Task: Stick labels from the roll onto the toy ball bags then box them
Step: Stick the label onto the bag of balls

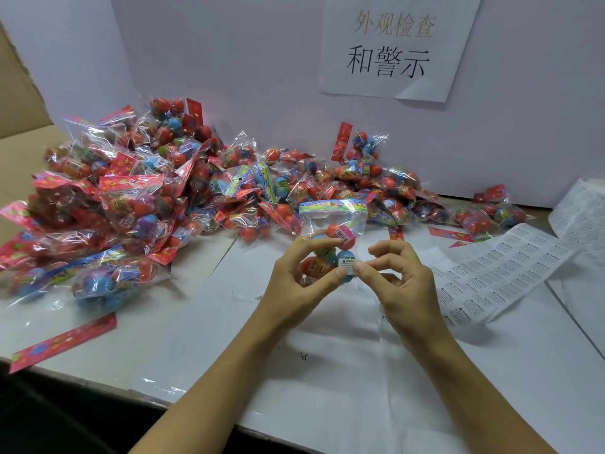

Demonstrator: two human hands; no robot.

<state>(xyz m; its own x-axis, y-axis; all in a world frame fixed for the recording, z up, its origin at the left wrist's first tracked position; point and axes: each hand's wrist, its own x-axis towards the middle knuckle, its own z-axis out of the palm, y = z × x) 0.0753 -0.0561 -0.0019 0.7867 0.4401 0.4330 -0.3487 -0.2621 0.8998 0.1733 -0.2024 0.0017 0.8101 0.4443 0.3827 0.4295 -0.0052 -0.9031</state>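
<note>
Just in front of the bag pile [137, 191]: label [347, 263] going onto held toy ball bag [330, 237].
Left hand [304, 283] pinches the bag's lower part; right hand [393, 283] presses the label with thumb and forefinger; likely next: smooth it flat, then box; label roll [491, 273] right of pile, box flap [19, 93] far left; white table [360, 371] open near its front edge.

Two hands [353, 276] – one held bag [332, 235], one label roll [579, 211], one wall sign [393, 47]

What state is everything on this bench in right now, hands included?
Held bag: upright, off the table, warning label on it.
Left hand: grips the bag.
Right hand: pinches the label's edge.
Label strip: unrolled, flat.
Bag pile: loose, unboxed.
Cardboard box: open.
</note>
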